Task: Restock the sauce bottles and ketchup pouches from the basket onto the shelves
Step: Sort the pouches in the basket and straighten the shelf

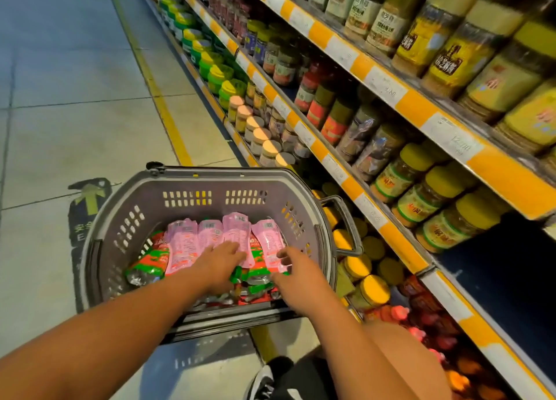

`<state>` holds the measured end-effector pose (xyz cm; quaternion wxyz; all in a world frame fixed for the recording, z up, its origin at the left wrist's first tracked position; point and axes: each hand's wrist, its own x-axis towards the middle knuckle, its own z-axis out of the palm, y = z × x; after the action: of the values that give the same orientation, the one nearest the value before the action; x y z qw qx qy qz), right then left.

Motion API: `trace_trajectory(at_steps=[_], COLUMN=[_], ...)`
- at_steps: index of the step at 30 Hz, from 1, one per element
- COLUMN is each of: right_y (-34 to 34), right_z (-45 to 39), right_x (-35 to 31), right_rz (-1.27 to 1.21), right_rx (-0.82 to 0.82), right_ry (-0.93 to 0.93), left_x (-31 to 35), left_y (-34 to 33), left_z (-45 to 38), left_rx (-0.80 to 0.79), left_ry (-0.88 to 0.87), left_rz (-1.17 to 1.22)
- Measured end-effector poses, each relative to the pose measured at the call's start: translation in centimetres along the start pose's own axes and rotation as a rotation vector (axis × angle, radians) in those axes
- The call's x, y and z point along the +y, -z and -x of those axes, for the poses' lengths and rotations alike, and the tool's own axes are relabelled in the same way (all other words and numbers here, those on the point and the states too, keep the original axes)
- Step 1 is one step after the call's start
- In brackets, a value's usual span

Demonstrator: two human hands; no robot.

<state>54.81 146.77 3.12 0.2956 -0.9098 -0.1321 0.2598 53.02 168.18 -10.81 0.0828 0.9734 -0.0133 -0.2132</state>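
Note:
A grey plastic basket [192,207] stands on the floor against the shelving. Inside it lie several pink ketchup pouches [183,243] on top of red and green pouches [150,264]. My left hand [219,264] reaches into the basket, and its fingers lie on a pink pouch [237,234] in the middle. My right hand [298,273] is at the basket's right side, its fingers and thumb pinching the lower edge of the rightmost pink pouch [267,243]. Red sauce bottles [400,312] stand on the lowest shelf.
Shelves [388,234] with orange and white price strips run along the right, packed with jars. A dark empty bay [496,279] opens under the middle shelf at right. Yellow-lidded jars [373,288] sit beside the basket. Tiled aisle floor [75,99] stretches left. My shoe [264,381] is below.

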Motion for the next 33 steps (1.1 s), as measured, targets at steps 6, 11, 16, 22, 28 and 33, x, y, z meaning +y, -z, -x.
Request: trace_trajectory(at_steps=[6,11,16,22,28,33], right_y=[0.3,0.1,-0.4,-0.3,-0.3,-0.3], right_z=[-0.7,-1.2,-1.3,-1.0,-0.6,-0.6], right_x=[0.6,0.4,0.1,-0.4,-0.6,-0.8], right_rz=[-0.007,-0.021,-0.009,-0.013,-0.14,-0.273], right_rx=[-0.001,-0.002,-0.01,-0.009,-0.006,-0.012], right_ry=[-0.008,-0.012,-0.008,-0.021,0.078,0.113], left_x=[1.0,2.3,1.9,1.8,2.8,3.3], left_y=[-1.1,0.2,1.6,5.2,11.4,13.5], left_z=[-1.1,0.0,1.3,4.0,8.5,11.0], left_rx=[0.009,0.034,0.079,0.33,0.533,0.602], left_ry=[-0.019,-0.09,-0.172,-0.176,-0.136,-0.106], left_rz=[-0.215,-0.315,-0.29,0.071,0.892,1.323])
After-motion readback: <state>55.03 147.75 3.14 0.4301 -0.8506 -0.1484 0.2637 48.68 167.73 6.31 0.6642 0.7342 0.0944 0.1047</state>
